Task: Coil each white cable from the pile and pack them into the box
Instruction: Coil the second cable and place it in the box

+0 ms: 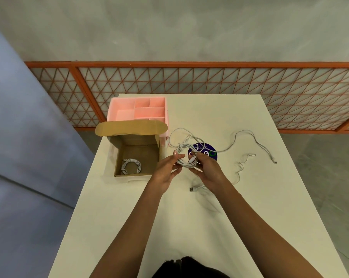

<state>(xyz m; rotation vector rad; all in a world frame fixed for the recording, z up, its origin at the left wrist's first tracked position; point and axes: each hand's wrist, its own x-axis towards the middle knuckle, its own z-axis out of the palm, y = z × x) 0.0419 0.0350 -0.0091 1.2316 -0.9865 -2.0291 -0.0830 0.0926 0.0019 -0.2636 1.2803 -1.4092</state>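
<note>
1. The white counter [129, 217] carries everything, and the work sits in its far half.
2. The open cardboard box [137, 140] stands at the counter's left edge with its flap folded back. Just behind it is a pink divided organiser [149, 112].
3. The left hand [166, 171] and right hand [208, 169] meet above the middle of the counter, just right of the box. Each is closed on the same bundle: the left pinches one side between thumb and fingers, and the right wraps fingers round the other.
4. That half-coiled cable [186, 164] already has several loops gathered, with larger slack loops standing above the hands over a round purple sticker [209, 149].
5. A loose cable [246, 133] runs off to the right across the counter. Whether it is the tail of the held bundle cannot be told.
6. One coiled cable [130, 164] already lies in the box's near left corner, so one is packed.
7. A USB plug [191, 189] lies under the right wrist, and a thin white strand lies to its right. More cable seems left to coil, so the task looks less than half done.
</note>
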